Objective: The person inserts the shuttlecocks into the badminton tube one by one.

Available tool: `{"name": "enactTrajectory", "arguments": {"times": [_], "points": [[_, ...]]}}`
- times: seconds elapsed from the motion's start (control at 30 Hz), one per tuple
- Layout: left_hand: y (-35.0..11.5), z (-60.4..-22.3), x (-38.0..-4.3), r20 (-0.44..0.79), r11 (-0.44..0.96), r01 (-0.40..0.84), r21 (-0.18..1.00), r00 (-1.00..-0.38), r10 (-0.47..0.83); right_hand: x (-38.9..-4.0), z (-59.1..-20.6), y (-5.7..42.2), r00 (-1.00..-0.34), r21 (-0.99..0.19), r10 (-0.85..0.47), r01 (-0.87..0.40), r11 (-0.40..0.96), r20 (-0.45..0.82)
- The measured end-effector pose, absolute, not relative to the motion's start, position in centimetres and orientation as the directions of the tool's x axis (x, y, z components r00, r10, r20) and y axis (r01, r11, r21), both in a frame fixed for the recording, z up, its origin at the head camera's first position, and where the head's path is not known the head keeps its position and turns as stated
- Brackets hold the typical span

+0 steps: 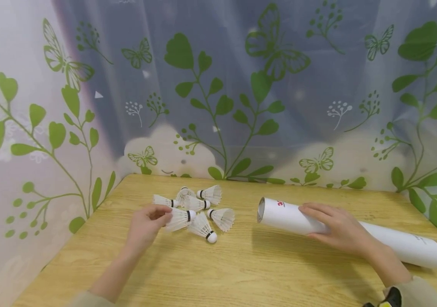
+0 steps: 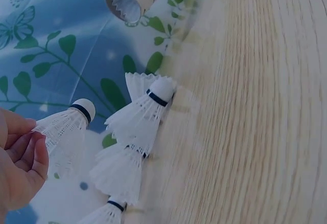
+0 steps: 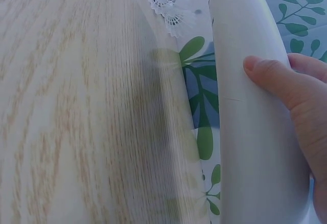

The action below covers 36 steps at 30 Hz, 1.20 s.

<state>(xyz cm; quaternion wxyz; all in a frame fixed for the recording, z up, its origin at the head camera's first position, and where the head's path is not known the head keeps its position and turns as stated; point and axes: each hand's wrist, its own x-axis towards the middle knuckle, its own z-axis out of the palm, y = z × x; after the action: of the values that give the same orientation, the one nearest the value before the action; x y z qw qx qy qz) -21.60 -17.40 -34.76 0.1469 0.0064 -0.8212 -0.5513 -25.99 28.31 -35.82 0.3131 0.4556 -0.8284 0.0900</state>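
My left hand [image 1: 145, 227] pinches a white shuttlecock [image 1: 179, 219] by the edge of its skirt. In the left wrist view this shuttlecock [image 2: 62, 127] is raised, its black-banded cork pointing away from the fingers [image 2: 39, 160]. Several loose shuttlecocks [image 1: 203, 226] lie clustered just beyond and beside it, corks facing different ways. My right hand [image 1: 339, 228] grips a long white tube [image 1: 398, 241] around its middle, thumb along the near side. The tube's open end [image 1: 261, 210] faces left toward the shuttlecocks. Its inside is mostly hidden in the head view.
The wood-grain table [image 1: 218, 273] spreads under both hands. Behind it and to the left hangs a curtain [image 1: 234, 106] printed with green leaves and butterflies, meeting the table's back edge. Dark wristwear [image 1: 391, 298] shows at the right cuff.
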Motion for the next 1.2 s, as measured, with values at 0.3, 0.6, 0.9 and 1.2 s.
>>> {"name": "enactTrajectory", "arguments": {"times": [0.3, 0.6, 0.9, 1.2], "points": [[-15.1, -34.9, -22.0, 0.257, 0.394, 0.191, 0.899, -0.959, -0.121, -25.9, -35.8, 28.3, -0.408, 0.131, -0.694, -0.802, 0.583, 0.593], [-12.5, -35.0, -23.3, 0.254, 0.294, 0.222, 0.930, -0.964, -0.074, -26.2, -36.0, 28.2, -0.405, 0.132, -0.699, -0.805, 0.578, 0.589], [-10.6, -34.8, -23.5, 0.280, 0.258, 0.265, 0.929, -0.960, -0.023, -26.2, -36.1, 27.9, -0.371, 0.141, -0.711, -0.824, 0.548, 0.598], [-9.1, -34.8, -23.8, 0.297, 0.244, 0.295, 0.924, -0.954, 0.028, -26.1, -36.2, 28.0, -0.399, 0.127, -0.710, -0.817, 0.563, 0.580]]}}
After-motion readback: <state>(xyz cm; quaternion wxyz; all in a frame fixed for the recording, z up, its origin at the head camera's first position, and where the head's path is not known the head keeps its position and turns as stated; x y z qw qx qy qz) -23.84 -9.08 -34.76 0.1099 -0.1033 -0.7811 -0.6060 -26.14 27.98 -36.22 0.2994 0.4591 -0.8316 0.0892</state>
